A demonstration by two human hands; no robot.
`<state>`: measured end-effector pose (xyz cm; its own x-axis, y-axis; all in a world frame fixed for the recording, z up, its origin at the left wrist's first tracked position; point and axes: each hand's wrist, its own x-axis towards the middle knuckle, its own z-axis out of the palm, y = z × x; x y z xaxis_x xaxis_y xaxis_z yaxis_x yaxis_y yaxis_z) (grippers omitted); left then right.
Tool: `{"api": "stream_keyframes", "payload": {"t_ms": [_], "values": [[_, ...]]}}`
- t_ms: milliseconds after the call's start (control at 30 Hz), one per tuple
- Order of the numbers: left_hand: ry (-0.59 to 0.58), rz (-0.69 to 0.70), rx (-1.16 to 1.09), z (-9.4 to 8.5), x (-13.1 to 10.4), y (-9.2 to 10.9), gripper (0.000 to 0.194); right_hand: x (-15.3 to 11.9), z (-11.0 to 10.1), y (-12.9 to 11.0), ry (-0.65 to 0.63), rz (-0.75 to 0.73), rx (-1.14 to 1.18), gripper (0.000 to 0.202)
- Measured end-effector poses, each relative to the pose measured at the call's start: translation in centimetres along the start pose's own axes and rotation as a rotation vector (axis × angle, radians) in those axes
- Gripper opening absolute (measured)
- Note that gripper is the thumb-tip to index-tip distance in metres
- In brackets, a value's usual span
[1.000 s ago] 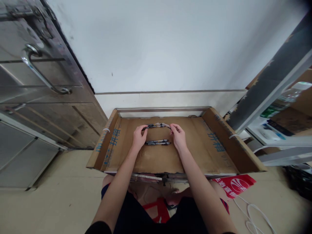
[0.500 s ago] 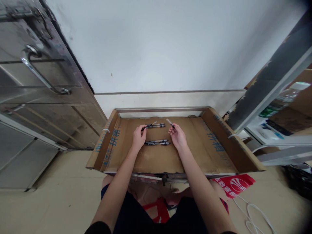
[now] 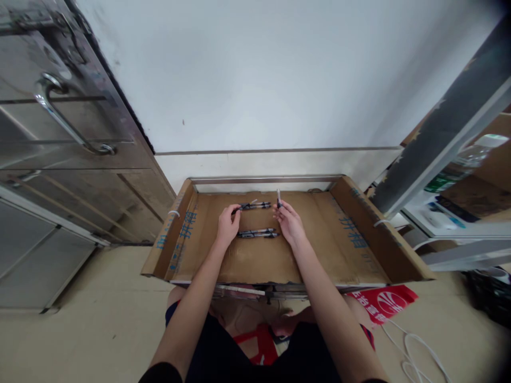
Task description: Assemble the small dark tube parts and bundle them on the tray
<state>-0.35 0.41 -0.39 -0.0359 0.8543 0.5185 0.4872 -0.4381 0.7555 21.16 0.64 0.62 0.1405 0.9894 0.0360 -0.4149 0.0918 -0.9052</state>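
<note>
Above the cardboard tray [image 3: 263, 266], left hand [image 3: 228, 227] and right hand [image 3: 293, 226] pinched narrow

A white wall [image 3: 275, 80] rose behind the tray's far edge, and a metal door [image 3: 80, 127] stood beyond its far left corner. The tray had raised sides at left and right and a low near edge above the person's legs. A red sheet [image 3: 385, 302] showed below the near right corner.

The two hands faced each other near the middle of the tray, toward the far edge. The left hand had thumb and fingers closed together on a dark pen piece [image 3: 245, 206], which pointed toward the right edge. The right hand held a pale-tipped piece [image 3: 278, 197] between thumb and fingers, tip toward the far edge, with a narrow gap from the pens beside it.

Far pens [image 3: 261, 205] lay between the hands, parallel to the far edge; the dark piece overlapped their left end in view. Near pens [image 3: 258, 233] lay side by side, closer to the near edge, their left ends just beside the left hand. Broad strips of brown cardboard ran from each hand to the side walls, the right one wider, and another from the near pens to the near edge.
</note>
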Motion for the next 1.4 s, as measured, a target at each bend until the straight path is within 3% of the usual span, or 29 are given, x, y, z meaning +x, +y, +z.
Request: {"api": "stream_keyframes", "payload": {"t_ms": [433,733,1400], "values": [[-0.001,0.000,0.005,-0.07,0.02,0.08,0.019,-0.18,0.56,-0.09,-0.022,-0.083,-0.020,0.019],[0.001,-0.007,-0.023,0.00,-0.01,0.03,0.020,-0.38,0.60,0.15,-0.004,-0.025,-0.121,0.033],[-0.046,0.084,0.041,-0.44,0.20,0.88,0.020,-0.47,0.64,0.14,-0.018,-0.027,-0.163,0.032]]}}
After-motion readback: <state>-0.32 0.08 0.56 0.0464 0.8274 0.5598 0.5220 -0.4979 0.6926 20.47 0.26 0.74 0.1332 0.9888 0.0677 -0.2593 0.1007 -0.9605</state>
